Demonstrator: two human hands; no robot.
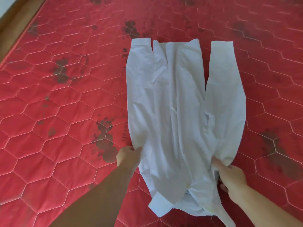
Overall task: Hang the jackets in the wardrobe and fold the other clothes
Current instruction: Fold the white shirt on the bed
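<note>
A wooden bed frame [15, 18] edges the upper left of the frame, bordering a red quilted mattress [57, 99] marked with dark stains. Left of centre near the bottom, the left hand [128, 157] pinches the left edge of a white shirt [177, 112], fingers curled into the cloth. The shirt lies flat from centre to right, sleeves folded lengthwise. At lower right, the right hand [231, 179] grips its right edge.
</note>
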